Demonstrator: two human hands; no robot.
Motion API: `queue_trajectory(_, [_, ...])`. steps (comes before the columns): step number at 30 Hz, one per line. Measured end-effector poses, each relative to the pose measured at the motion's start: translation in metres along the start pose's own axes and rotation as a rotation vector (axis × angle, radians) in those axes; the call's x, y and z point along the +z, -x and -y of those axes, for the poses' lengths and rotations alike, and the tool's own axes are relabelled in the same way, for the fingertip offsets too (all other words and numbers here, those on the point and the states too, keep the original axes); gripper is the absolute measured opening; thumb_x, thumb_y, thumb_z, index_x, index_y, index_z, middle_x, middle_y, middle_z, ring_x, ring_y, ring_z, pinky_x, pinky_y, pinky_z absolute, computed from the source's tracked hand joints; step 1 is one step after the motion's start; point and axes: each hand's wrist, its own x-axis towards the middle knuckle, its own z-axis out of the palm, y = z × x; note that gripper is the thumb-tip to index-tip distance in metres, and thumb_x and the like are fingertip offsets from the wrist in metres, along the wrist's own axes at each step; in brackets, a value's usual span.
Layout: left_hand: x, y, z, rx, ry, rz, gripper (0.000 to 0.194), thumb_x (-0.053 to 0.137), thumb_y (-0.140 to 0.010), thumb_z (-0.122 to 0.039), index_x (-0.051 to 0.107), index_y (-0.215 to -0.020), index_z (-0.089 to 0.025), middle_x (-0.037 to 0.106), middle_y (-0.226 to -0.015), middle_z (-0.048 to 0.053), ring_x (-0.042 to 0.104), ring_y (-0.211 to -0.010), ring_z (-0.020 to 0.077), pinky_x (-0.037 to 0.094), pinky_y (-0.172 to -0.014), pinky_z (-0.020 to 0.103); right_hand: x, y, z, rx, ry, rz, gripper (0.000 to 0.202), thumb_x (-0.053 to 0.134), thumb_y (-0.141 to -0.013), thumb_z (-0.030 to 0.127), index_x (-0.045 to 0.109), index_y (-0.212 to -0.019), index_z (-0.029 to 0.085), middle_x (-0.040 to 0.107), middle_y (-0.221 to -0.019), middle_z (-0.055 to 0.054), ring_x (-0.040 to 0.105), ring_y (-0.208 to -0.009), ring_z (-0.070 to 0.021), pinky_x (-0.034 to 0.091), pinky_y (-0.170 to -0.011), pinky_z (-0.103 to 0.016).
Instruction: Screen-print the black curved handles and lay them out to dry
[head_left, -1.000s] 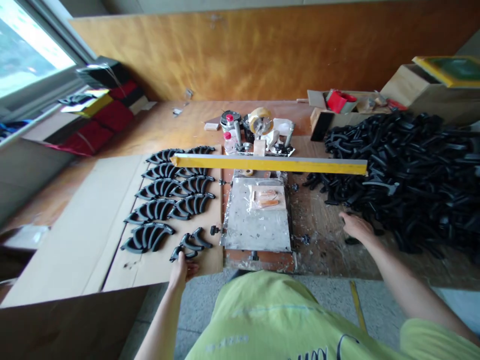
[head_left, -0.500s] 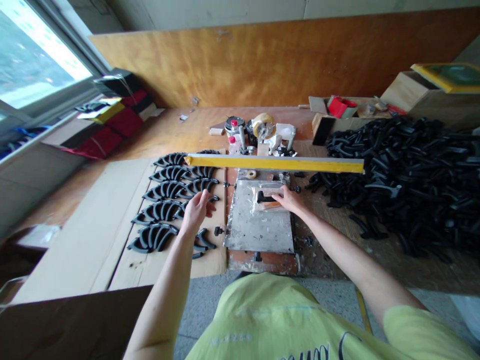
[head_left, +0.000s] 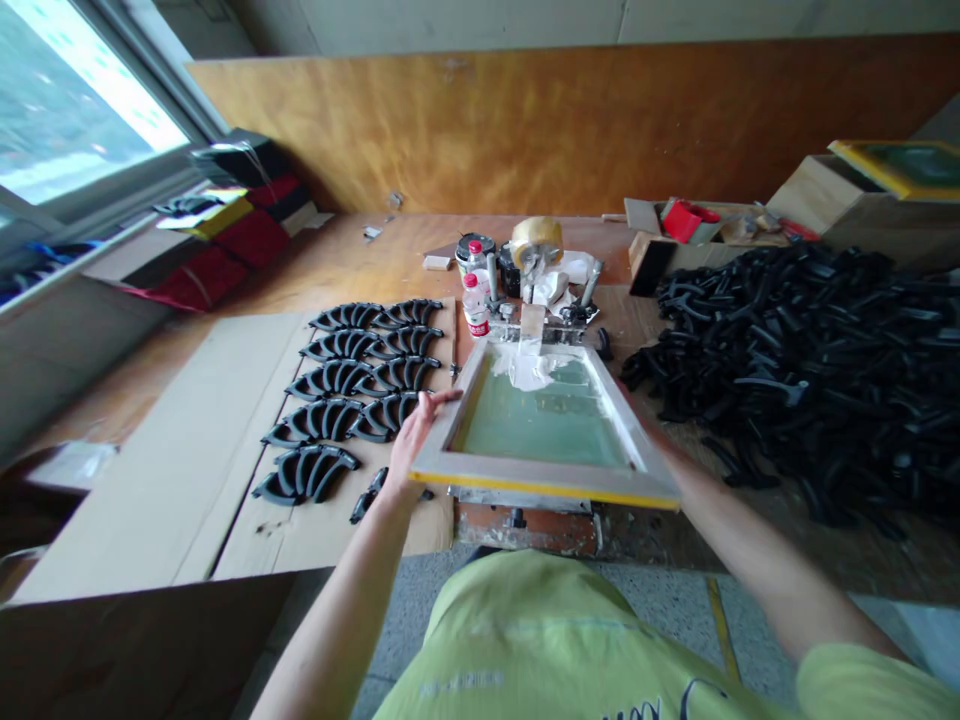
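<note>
A printing screen (head_left: 544,469), with a pale frame, yellow front edge and greenish mesh, lies low over the metal base plate (head_left: 525,497) and covers most of it. White paste sits on the mesh near its far end. My left hand (head_left: 417,432) is at the left rail, its fingers stretched out beside or partly under it; whether they press the frame I cannot tell. My right hand is hidden behind the right side of the screen, and only the forearm shows. Several rows of curved black handles (head_left: 327,378) lie on cardboard (head_left: 247,430) to the left.
A big heap of black parts (head_left: 787,370) covers the right of the bench. Behind the screen stand bottles (head_left: 473,300), a tape roll (head_left: 537,241) and metal posts (head_left: 591,282). At the back right is a box (head_left: 694,254) with a red item (head_left: 681,220).
The raised screen has swung down over the plate, hiding the black handle there. My left hand has moved toward me and right to the frame's side; my right hand has gone out of sight.
</note>
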Motion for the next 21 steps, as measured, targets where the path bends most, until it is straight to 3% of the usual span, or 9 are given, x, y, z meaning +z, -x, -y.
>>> queue_trajectory(2, [-0.009, 0.013, 0.035, -0.147, -0.046, 0.054, 0.063, 0.055, -0.081, -0.064, 0.066, -0.121, -0.018, 0.071, -0.097, 0.006, 0.065, -0.082, 0.0196, 0.049, -0.066, 0.024, -0.023, -0.007, -0.005, 0.049, 0.059, -0.134, 0.031, 0.045, -0.092, 0.023, 0.071, -0.102, 0.010, 0.072, -0.101, -0.012, 0.066, -0.095, -0.0212, 0.053, -0.089, -0.035])
queue_trajectory(5, [-0.011, 0.020, 0.083, -0.253, -0.045, 0.077, 0.082, 0.067, -0.074, -0.058, 0.047, -0.143, -0.019, 0.070, -0.090, 0.004, 0.064, -0.076, 0.0178, 0.049, -0.066, 0.025, -0.027, -0.035, 0.019, -0.102, 0.220, -0.324, 0.042, 0.061, -0.084, 0.019, 0.061, -0.125, 0.013, 0.058, -0.132, -0.016, 0.054, -0.120, -0.0280, 0.043, -0.103, -0.043])
queue_trajectory(7, [-0.010, 0.018, 0.106, -0.261, -0.087, 0.047, 0.087, 0.067, -0.074, -0.056, 0.039, -0.148, -0.019, 0.067, -0.080, 0.001, 0.061, -0.069, 0.0152, 0.048, -0.063, 0.024, -0.014, -0.061, 0.047, -0.261, 0.330, -0.329, 0.055, 0.068, -0.079, 0.019, 0.054, -0.132, 0.014, 0.050, -0.139, -0.016, 0.048, -0.125, -0.0298, 0.041, -0.105, -0.044])
queue_trajectory(9, [-0.010, 0.014, 0.120, -0.248, -0.145, 0.032, 0.082, 0.064, -0.077, -0.055, 0.040, -0.147, -0.018, 0.064, -0.076, -0.001, 0.058, -0.065, 0.0132, 0.046, -0.061, 0.022, 0.004, -0.083, 0.074, -0.334, 0.417, -0.207, 0.046, 0.067, -0.079, 0.017, 0.058, -0.125, 0.013, 0.057, -0.128, -0.016, 0.051, -0.118, -0.0293, 0.043, -0.098, -0.041])
queue_trajectory(11, [-0.011, 0.011, 0.128, -0.251, -0.182, 0.045, 0.078, 0.061, -0.080, -0.055, 0.041, -0.146, -0.019, 0.065, -0.079, 0.000, 0.058, -0.066, 0.0128, 0.045, -0.061, 0.022, 0.021, -0.093, 0.089, -0.320, 0.482, -0.055, 0.027, 0.061, -0.083, 0.014, 0.063, -0.110, 0.013, 0.065, -0.107, -0.014, 0.056, -0.104, -0.0271, 0.046, -0.089, -0.037])
queue_trajectory(14, [-0.014, 0.010, 0.131, -0.276, -0.196, 0.065, 0.076, 0.060, -0.080, -0.057, 0.043, -0.145, -0.020, 0.068, -0.085, 0.002, 0.060, -0.071, 0.0148, 0.046, -0.064, 0.024, 0.033, -0.078, 0.091, -0.337, 0.504, 0.067, 0.014, 0.054, -0.087, 0.013, 0.065, -0.094, 0.013, 0.067, -0.091, -0.011, 0.058, -0.091, -0.0236, 0.043, -0.081, -0.033])
queue_trajectory(19, [-0.011, 0.012, 0.127, -0.290, -0.124, 0.053, 0.078, 0.063, -0.076, -0.059, 0.049, -0.140, -0.017, 0.070, -0.088, 0.004, 0.064, -0.079, 0.0178, 0.048, -0.069, 0.025, 0.020, -0.036, 0.073, -0.655, 0.388, 0.209, 0.014, 0.053, -0.084, 0.008, 0.065, -0.084, 0.016, 0.066, -0.084, -0.008, 0.057, -0.087, -0.0208, 0.039, -0.076, -0.029])
queue_trajectory(21, [-0.010, 0.013, 0.123, -0.292, -0.113, 0.056, 0.078, 0.064, -0.075, -0.059, 0.049, -0.139, -0.017, 0.070, -0.088, 0.004, 0.064, -0.077, 0.0174, 0.048, -0.068, 0.025, 0.016, -0.035, 0.071, -0.676, 0.334, 0.254, 0.010, 0.057, -0.084, 0.012, 0.065, -0.081, 0.017, 0.065, -0.080, -0.006, 0.056, -0.082, -0.0196, 0.039, -0.072, -0.028])
